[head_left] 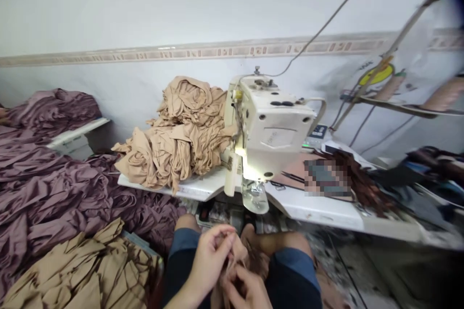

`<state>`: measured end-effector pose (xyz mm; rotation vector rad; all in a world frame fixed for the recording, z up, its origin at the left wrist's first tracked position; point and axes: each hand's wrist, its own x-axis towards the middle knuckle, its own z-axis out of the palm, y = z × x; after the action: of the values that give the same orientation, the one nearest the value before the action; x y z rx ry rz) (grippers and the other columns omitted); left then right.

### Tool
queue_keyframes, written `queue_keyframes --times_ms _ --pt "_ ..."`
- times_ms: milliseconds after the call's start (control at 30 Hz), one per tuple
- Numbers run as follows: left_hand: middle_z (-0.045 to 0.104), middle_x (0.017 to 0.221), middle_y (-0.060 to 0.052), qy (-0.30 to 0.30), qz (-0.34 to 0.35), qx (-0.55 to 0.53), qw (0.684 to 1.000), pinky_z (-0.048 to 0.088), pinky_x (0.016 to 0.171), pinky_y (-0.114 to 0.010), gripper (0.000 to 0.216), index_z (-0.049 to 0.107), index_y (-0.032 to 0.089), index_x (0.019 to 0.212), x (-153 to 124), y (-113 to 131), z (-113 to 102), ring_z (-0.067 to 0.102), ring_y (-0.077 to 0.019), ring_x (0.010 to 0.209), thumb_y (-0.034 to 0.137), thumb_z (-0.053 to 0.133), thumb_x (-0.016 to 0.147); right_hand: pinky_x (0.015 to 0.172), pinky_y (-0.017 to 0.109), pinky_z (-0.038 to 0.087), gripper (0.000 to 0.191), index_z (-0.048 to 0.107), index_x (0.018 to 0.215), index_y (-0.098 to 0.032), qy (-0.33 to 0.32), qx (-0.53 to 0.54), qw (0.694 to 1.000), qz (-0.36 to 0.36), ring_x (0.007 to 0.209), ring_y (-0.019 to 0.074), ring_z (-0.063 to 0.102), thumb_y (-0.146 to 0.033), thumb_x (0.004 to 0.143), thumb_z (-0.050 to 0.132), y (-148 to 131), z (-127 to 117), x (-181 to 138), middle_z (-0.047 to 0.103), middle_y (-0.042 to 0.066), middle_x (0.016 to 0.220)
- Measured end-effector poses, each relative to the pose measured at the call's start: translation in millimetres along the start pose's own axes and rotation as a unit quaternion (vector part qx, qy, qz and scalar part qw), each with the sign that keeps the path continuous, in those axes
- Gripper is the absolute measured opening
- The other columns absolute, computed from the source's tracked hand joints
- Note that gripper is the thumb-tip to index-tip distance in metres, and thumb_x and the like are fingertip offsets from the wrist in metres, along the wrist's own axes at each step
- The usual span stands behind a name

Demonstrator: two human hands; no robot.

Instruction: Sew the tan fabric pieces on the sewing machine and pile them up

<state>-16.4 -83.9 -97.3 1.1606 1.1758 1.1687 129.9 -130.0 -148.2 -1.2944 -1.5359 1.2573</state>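
Note:
Low in the view, over my lap, my left hand pinches a small piece of tan-brown fabric with its fingers closed. My right hand sits just below and to the right, fingers curled on the same fabric. Both hands are close together between my knees in dark blue shorts. The cream sewing machine stands ahead on the white table, its lamp lit over the needle area.
A heap of tan garments lies on the table left of the machine. Purple fabric covers the left side, with more tan cloth at lower left. Thread cones and cords hang at right. Dark clutter fills the right tabletop.

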Motion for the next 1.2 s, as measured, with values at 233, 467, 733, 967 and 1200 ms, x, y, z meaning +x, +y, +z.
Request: queue_keyframes --times_ms 233,467,733,967,1200 --pt "0.080 0.099 -0.009 -0.171 0.030 0.244 0.954 0.054 0.072 -0.027 0.026 0.085 0.019 0.101 11.7 21.9 -40.8 0.073 -0.0234 0.088 0.040 0.087 0.086 0.053 0.023 0.035 0.050 0.071 0.088 -0.018 -0.062 0.087 0.993 0.055 0.058 0.0126 0.045 -0.068 0.088 0.078 -37.6 -79.6 8.9 0.055 -0.004 0.064" --pt "0.069 0.109 -0.008 -0.317 0.071 0.243 0.914 0.050 0.080 -0.027 0.031 0.074 0.017 0.079 7.5 25.9 -22.7 0.066 -0.0185 0.092 0.039 0.071 0.101 0.057 0.026 0.036 0.041 0.085 0.086 -0.015 -0.208 -0.038 0.976 0.043 0.061 0.0143 0.052 -0.054 0.094 0.077 -43.5 -124.0 18.7 0.069 0.002 0.069" --pt "0.054 0.076 0.005 -0.257 -0.058 0.025 0.964 0.044 0.051 -0.021 0.049 0.070 0.017 0.122 15.1 16.1 -18.0 0.052 -0.0088 0.051 0.059 0.074 0.097 0.059 0.027 0.039 0.045 0.081 0.081 -0.016 -0.077 0.063 0.994 0.054 0.061 0.0152 0.054 -0.061 0.090 0.078 -49.8 -133.7 22.0 0.068 0.002 0.069" --pt "0.059 0.072 -0.002 -0.199 0.191 0.207 0.939 0.041 0.060 -0.024 0.031 0.089 0.020 0.112 32.4 42.7 -22.1 0.057 -0.0143 0.066 0.040 0.066 0.107 0.059 0.028 0.038 0.043 0.078 0.076 -0.017 0.061 -0.001 0.997 -0.045 0.063 0.0161 0.053 -0.054 0.098 0.072 -74.1 -115.7 11.7 0.063 0.002 0.069" --pt "0.070 0.084 -0.005 -0.154 0.262 0.215 0.928 0.047 0.071 -0.024 0.030 0.082 0.017 0.102 37.3 57.2 -16.5 0.065 -0.0165 0.076 0.028 0.056 0.111 0.058 0.029 0.038 0.029 0.080 0.080 -0.019 0.196 -0.127 0.950 -0.209 0.060 0.0150 0.055 -0.033 0.104 0.069 -102.9 -112.3 12.0 0.061 0.000 0.066"
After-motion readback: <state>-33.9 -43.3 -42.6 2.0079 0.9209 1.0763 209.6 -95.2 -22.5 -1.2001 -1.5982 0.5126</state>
